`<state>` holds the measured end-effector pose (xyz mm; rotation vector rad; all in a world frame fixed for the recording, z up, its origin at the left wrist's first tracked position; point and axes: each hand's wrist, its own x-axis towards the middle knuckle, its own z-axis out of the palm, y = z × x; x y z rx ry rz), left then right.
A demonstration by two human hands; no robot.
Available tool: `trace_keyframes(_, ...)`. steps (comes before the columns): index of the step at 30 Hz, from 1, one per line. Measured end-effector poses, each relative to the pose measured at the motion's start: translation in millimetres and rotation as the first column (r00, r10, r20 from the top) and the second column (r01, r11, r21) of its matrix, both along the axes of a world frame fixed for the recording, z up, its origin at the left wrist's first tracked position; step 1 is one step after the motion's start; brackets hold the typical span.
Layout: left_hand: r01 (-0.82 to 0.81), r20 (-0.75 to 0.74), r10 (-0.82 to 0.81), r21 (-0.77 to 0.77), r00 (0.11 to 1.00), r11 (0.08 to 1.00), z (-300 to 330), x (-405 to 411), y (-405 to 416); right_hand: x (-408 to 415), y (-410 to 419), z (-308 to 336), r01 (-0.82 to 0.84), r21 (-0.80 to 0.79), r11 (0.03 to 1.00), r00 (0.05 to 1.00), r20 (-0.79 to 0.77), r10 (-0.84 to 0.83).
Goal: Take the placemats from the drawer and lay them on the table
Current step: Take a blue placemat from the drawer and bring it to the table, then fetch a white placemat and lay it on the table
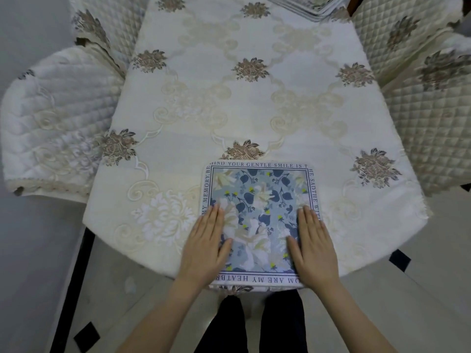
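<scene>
A square placemat (258, 200) with blue and white flowers and a lettered border lies flat at the near edge of the table (229, 98), which is covered by a cream floral cloth. My left hand (206, 240) rests flat on the mat's left side, fingers straight. Flat on its right side presses my right hand (312, 243), fingers straight too. A stack of more placemats (308, 8) sits at the table's far end, partly cut off by the frame.
Quilted cream chairs stand around the table: one on the left (51, 118), two on the right (428, 118). Pale floor tiles (407, 289) and my dark trouser legs (254, 324) show below the table edge.
</scene>
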<state>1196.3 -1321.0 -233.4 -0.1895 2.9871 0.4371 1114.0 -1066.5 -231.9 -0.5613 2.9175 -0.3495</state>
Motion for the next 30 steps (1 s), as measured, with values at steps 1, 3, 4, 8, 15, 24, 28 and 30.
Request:
trace_keyframes(1,0.001,0.001,-0.001,0.008,1.000,1.000,1.3,0.1,-0.2,0.6,0.1,1.2,-0.006,0.001,1.000,1.000,0.001,0.006)
trace_keyframes(3,0.007,-0.006,-0.007,0.023,1.000,1.000,4.6,0.7,-0.8,1.4,-0.8,3.6,-0.017,-0.002,1.000,1.000,0.015,0.017)
trace_keyframes(4,0.013,0.000,-0.013,0.028,1.000,1.000,7.5,0.4,-1.3,1.4,-0.7,5.7,-0.024,-0.005,1.000,0.999,0.022,0.024)
trace_keyframes(8,0.046,0.125,-0.045,-0.003,0.991,0.999,35.7,-12.2,-0.4,-6.6,2.2,30.8,-0.035,-0.113,0.993,0.989,0.140,0.051)
trace_keyframes(15,0.028,-0.038,-0.024,0.107,0.999,0.994,134.1,-45.7,27.8,-1.1,16.9,124.4,0.321,-0.567,0.758,0.944,0.250,-0.214)
trace_keyframes(24,0.180,-0.391,-0.046,0.312,0.919,0.933,228.7,-26.2,137.1,57.6,117.5,198.7,0.280,-0.622,0.731,0.922,-0.039,-0.386)
trace_keyframes(28,0.403,-0.435,-0.280,0.221,0.856,0.888,216.3,-18.7,210.7,88.8,184.2,196.2,0.324,-0.471,0.820,0.879,-0.170,-0.445)
trace_keyframes(30,0.520,-0.419,-0.425,0.143,0.803,0.842,203.5,-18.0,248.8,104.0,221.4,186.4,0.386,-0.416,0.823,0.858,-0.167,-0.486)
